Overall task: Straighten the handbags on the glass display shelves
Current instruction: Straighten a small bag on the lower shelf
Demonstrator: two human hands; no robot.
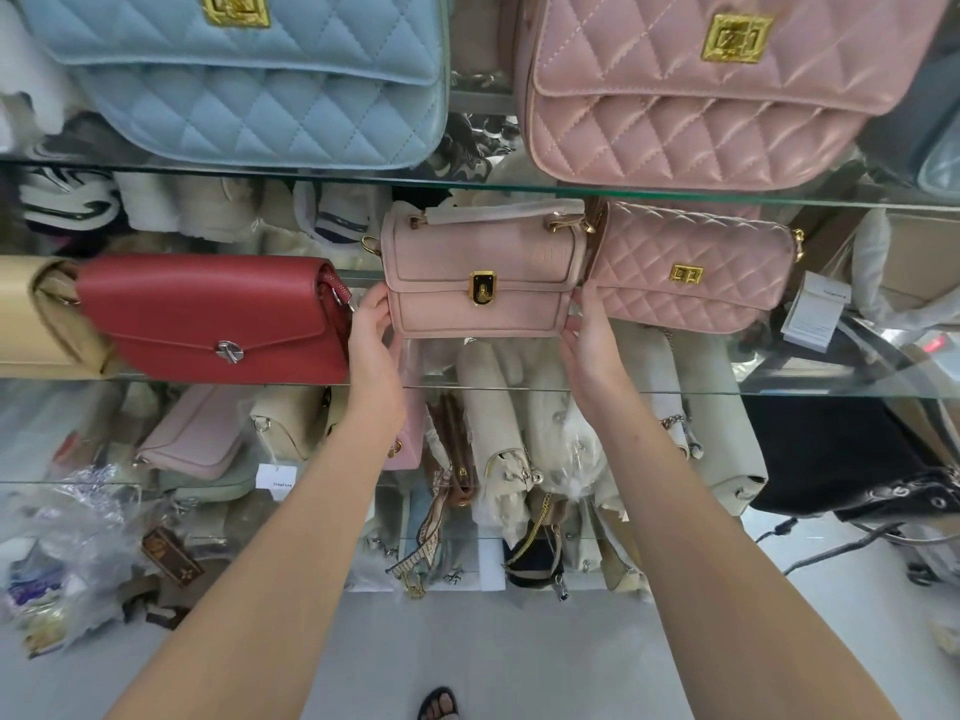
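Top glass shelf (467,181): a large light-blue quilted flap handbag with a gold square clasp (249,80) at left and a large pink quilted flap handbag with the same kind of gold clasp (691,96) at right. They stand apart, both fronts out.

Middle glass shelf (779,388), left to right:
- A tan bag (36,314), cut off by the frame edge, touches the next bag.
- A red smooth-leather flap handbag with a silver twist clasp (218,319) is tilted slightly.
- A small dusty-pink boxy handbag with a black-and-gold clasp (478,272) stands upright, front out, with its flat top handle up.
- A small pink quilted handbag with a gold turn-lock (691,272) sits just beside the boxy one, at or against its right edge.

The boxy pink bag is the one being handled.
- The left hand (371,335) grasps its lower left side, thumb on the front edge, in the gap next to the red bag.
- The right hand (587,340) grasps the lower right side in the same way, thumb up along the edge.
- The remaining fingers are hidden behind the bag.

A white paper tag (813,317) lies right of the quilted bag.
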